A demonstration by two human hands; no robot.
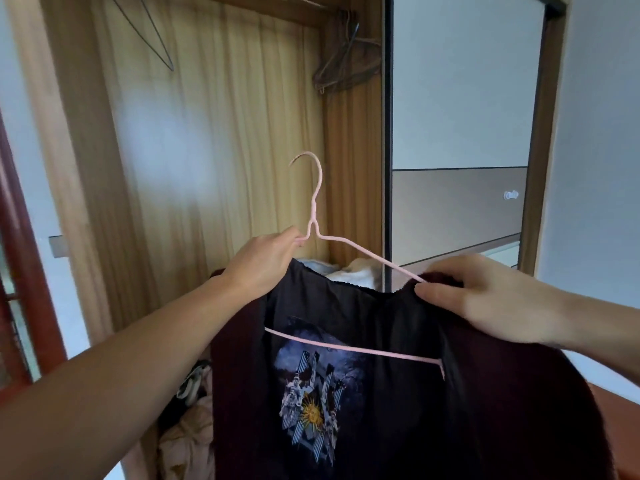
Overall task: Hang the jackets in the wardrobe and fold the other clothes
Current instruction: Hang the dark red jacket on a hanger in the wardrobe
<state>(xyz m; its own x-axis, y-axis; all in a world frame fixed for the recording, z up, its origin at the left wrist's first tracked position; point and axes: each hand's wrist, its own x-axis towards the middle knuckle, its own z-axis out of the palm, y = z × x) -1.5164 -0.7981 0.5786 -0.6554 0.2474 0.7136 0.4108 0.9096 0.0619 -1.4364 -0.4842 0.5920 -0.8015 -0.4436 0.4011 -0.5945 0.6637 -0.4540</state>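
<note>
Wooden wardrobe [207, 133] standing open behind; left hand [263, 261] pinching pink hanger [317, 202], right hand [485, 296] gripping dark jacket [502, 410] shoulder.

A single head-worn camera looks forward and slightly upward into the open wardrobe [214, 140], close enough that both forearms reach in from the bottom corners. The wide lens bends the wardrobe's edges (the left side most). Empty hangers [343, 64] sit near the top edge; there is no second view.
</note>
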